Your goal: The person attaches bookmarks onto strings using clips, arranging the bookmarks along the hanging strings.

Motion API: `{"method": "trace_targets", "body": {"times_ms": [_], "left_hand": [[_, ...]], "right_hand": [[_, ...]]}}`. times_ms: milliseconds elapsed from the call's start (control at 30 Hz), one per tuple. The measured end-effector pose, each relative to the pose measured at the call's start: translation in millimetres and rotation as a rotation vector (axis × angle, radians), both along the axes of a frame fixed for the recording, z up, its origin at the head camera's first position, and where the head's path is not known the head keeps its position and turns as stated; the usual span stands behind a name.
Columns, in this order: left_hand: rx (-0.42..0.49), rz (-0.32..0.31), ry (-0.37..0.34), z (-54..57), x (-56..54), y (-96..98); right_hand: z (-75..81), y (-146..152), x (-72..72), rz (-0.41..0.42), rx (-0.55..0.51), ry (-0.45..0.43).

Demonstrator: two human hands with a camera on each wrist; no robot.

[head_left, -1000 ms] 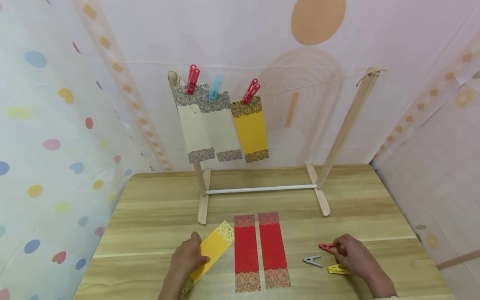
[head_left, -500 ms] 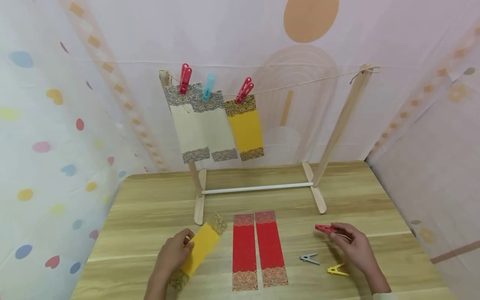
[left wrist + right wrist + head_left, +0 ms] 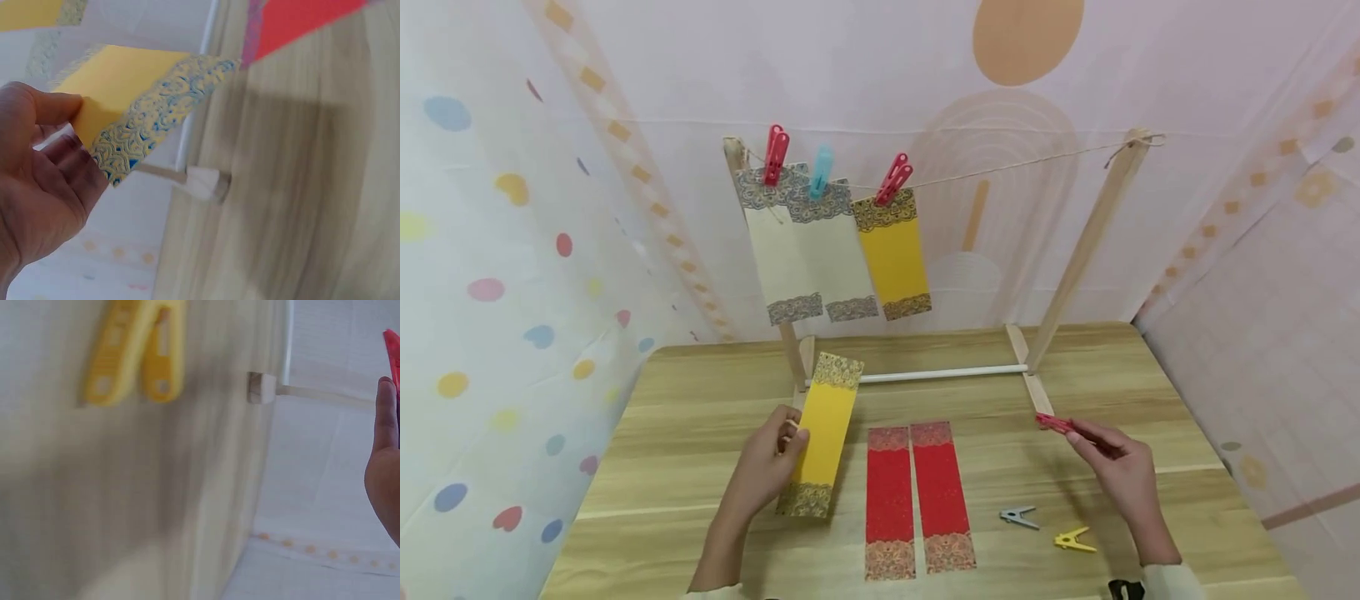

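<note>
My left hand (image 3: 769,457) pinches a yellow paper strip (image 3: 829,429) with patterned ends by its left edge, between thumb and fingers. The strip is raised and tilted over the table; its patterned lower end (image 3: 156,112) shows large in the left wrist view. On the right, my right hand (image 3: 1116,471) holds a red clothespin (image 3: 1054,422) between thumb and fingertips, near the stand's right foot. Only part of that hand and clothespin shows in the right wrist view. Two red paper strips (image 3: 891,492) lie side by side between the hands.
A wooden stand (image 3: 1086,250) carries a string (image 3: 1000,172). Two cream strips (image 3: 778,258) and a yellow strip (image 3: 895,262) hang there from red and blue clothespins. A grey clothespin (image 3: 1018,517) and a yellow clothespin (image 3: 1075,540) lie on the table before my right hand.
My left hand has lifted the yellow strip up and forward and turned it more upright. My right hand has picked up the red clothespin from the table and moved it forward.
</note>
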State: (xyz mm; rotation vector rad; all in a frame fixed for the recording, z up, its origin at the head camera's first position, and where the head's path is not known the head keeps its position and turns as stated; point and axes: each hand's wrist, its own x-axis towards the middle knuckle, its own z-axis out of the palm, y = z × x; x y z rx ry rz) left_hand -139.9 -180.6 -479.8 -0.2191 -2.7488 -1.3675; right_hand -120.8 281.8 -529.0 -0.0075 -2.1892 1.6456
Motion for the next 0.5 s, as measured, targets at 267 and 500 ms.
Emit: {"method": "trace_targets", "body": {"times_ms": [267, 500], "left_hand": [[0.079, 0.028, 0.029, 10.5, -7.3, 14.6], [0.088, 0.015, 0.072, 19.0, -10.2, 20.3]], "right_hand": [[14.7, -2, -7.9, -0.064, 0.030, 0.118], [26.2, -2, -15.6, -0.053, 0.022, 0.262]]}}
